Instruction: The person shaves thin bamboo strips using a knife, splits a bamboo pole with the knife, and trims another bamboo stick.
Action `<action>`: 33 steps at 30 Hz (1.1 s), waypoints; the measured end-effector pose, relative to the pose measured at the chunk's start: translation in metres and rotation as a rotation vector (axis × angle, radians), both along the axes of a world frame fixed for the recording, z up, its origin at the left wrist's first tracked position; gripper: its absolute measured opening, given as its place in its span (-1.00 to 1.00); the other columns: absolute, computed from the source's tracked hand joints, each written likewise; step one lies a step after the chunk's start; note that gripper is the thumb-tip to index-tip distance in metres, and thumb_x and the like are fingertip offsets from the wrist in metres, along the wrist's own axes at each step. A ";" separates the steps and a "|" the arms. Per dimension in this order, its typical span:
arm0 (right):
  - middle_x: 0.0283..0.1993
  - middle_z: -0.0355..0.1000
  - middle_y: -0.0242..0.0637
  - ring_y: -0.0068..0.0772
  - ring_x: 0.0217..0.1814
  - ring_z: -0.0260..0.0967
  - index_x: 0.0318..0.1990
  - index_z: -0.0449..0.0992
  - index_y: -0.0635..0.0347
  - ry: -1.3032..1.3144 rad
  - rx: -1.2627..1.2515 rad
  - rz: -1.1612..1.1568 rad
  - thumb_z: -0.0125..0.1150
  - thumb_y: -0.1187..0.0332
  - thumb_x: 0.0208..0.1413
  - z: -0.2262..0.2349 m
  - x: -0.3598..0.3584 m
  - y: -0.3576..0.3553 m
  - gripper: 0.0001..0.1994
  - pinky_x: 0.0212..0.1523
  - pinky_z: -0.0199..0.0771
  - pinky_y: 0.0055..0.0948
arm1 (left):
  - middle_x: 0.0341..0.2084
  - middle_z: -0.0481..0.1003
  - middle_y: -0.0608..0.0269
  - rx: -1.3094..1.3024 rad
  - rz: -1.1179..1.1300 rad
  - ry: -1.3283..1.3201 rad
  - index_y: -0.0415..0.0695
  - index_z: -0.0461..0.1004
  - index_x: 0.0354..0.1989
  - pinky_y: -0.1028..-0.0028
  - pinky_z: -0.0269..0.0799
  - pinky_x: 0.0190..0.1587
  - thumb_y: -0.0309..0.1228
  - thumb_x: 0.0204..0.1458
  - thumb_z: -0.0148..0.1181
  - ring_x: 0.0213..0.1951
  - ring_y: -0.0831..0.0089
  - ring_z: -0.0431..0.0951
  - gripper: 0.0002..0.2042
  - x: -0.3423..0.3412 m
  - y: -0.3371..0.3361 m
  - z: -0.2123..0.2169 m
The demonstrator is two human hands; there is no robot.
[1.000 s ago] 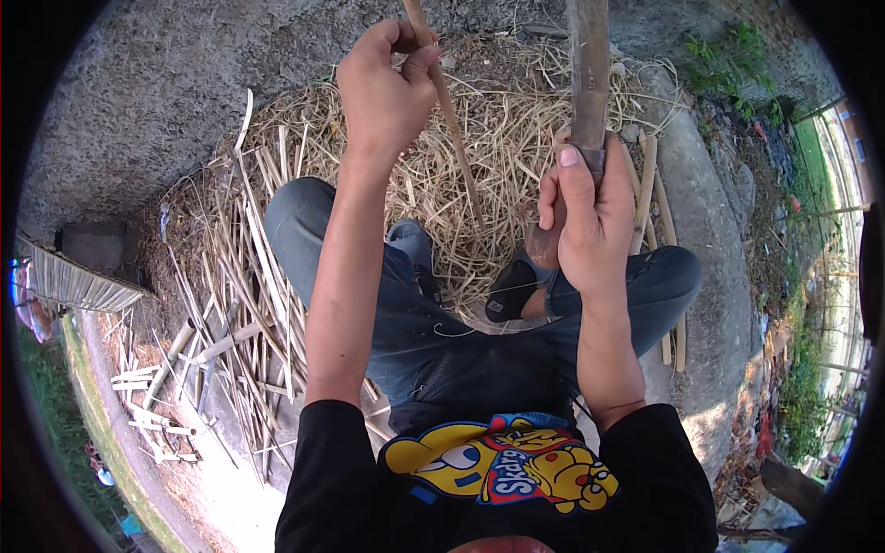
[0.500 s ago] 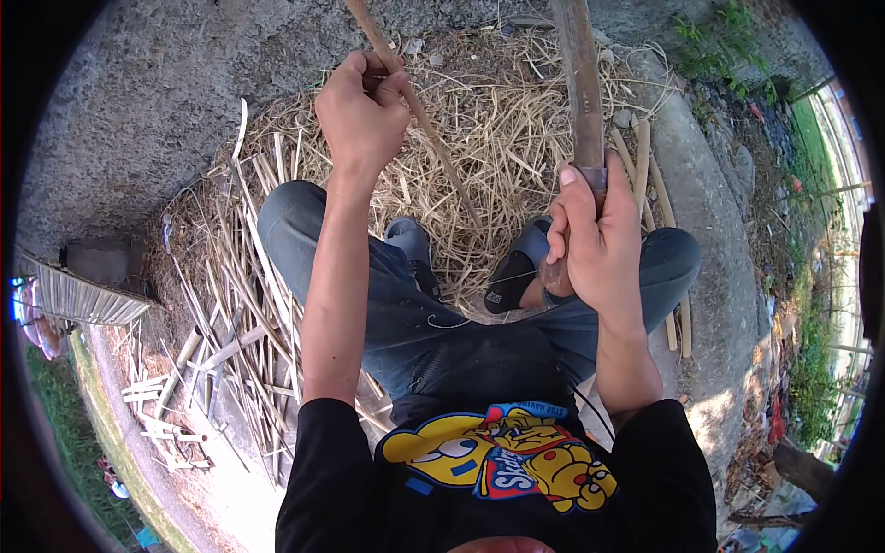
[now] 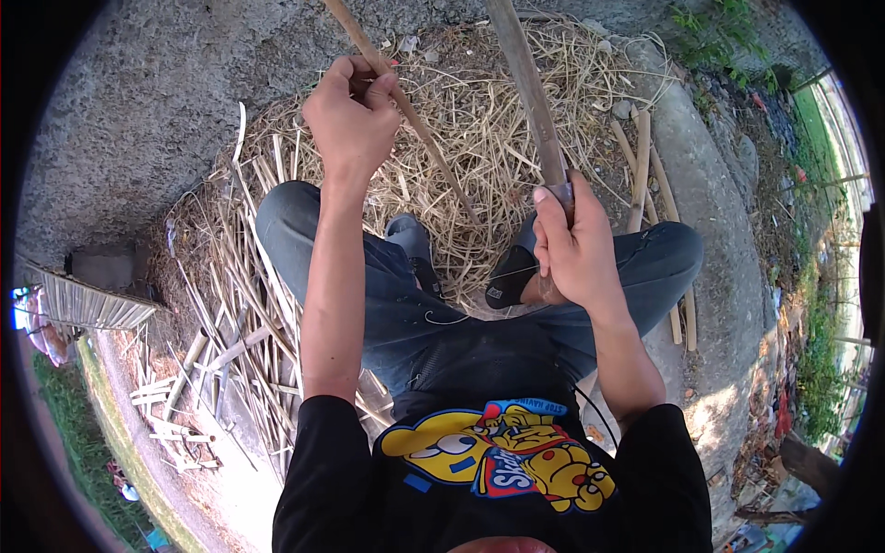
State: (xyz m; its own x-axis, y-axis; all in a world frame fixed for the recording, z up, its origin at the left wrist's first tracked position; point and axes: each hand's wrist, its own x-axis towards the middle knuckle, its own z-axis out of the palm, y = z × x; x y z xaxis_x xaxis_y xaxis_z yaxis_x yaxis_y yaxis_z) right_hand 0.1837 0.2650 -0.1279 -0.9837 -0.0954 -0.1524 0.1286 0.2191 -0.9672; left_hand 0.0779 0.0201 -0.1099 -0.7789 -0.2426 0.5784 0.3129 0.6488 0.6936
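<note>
The stick (image 3: 419, 129) is warm tan-brown; the long blade (image 3: 529, 88) is dull grey-brown, streaked along its length. Straw-yellow shavings (image 3: 442, 157) cover the ground between faded blue-grey trousers (image 3: 288, 230). The shirt (image 3: 341, 461) is black, with a cartoon print (image 3: 452, 447) in yellow, red, blue and white. On the left, the split strips (image 3: 241, 338) are pale cream; the far wall (image 3: 184, 111) is mottled grey, and the far-right leaves (image 3: 719, 37) are green.

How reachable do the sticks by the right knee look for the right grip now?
Probably not for picking up: the right grip is closed around the long-bladed tool. The sticks look accessible, only partly hidden by the right leg.
</note>
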 end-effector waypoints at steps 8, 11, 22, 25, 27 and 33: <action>-0.34 0.51 0.08 0.13 -0.27 0.50 -0.17 0.35 0.39 -0.020 0.342 0.288 0.14 0.18 0.30 -0.034 -0.012 -0.004 -0.65 -0.22 0.42 -0.09 | -0.51 0.63 0.20 0.145 0.015 -0.016 -0.28 0.54 -0.32 0.47 0.56 -0.33 -0.67 0.03 0.24 -0.42 0.48 0.66 -0.93 0.002 -0.008 -0.011; -0.51 0.45 -0.03 0.05 -0.44 0.46 -0.19 0.33 0.38 0.025 0.206 0.121 0.14 0.20 0.31 0.006 -0.019 -0.002 -0.67 -0.34 0.40 -0.10 | -0.53 0.62 0.18 0.064 0.057 -0.013 -0.27 0.55 -0.33 0.48 0.53 -0.36 -0.64 0.02 0.26 -0.45 0.48 0.64 -0.94 0.010 -0.011 -0.009; -0.41 0.48 0.09 0.16 -0.30 0.49 -0.24 0.38 0.42 -0.171 0.382 0.238 0.11 0.20 0.29 -0.037 0.005 0.026 -0.66 -0.22 0.41 -0.06 | -0.55 0.60 0.20 0.087 0.063 0.034 -0.29 0.56 -0.32 0.53 0.49 -0.40 -0.65 0.04 0.23 -0.47 0.54 0.61 -0.95 0.005 -0.001 -0.012; -0.45 0.46 0.05 0.12 -0.36 0.48 -0.26 0.35 0.40 -0.064 0.188 0.139 0.11 0.22 0.30 0.003 0.004 0.023 -0.67 -0.29 0.40 -0.07 | -0.53 0.61 0.20 0.116 0.016 0.029 -0.29 0.57 -0.30 0.55 0.48 -0.40 -0.64 0.04 0.25 -0.47 0.57 0.60 -0.93 0.004 -0.002 -0.006; -0.51 0.44 0.00 0.08 -0.44 0.46 -0.24 0.32 0.38 0.062 0.105 0.090 0.10 0.24 0.32 0.017 0.010 0.010 -0.70 -0.38 0.37 -0.07 | -0.55 0.60 0.20 0.128 -0.012 0.045 -0.28 0.57 -0.30 0.55 0.45 -0.43 -0.62 0.04 0.26 -0.50 0.56 0.59 -0.94 0.002 0.000 -0.007; -0.56 0.46 0.01 0.15 -0.51 0.47 -0.15 0.31 0.42 0.020 0.296 0.357 0.07 0.27 0.32 -0.031 0.012 0.006 -0.70 -0.41 0.44 -0.06 | -0.51 0.59 0.20 0.003 0.101 -0.022 -0.30 0.54 -0.26 0.53 0.49 -0.41 -0.60 0.10 0.24 -0.47 0.55 0.59 -0.93 0.005 0.006 -0.012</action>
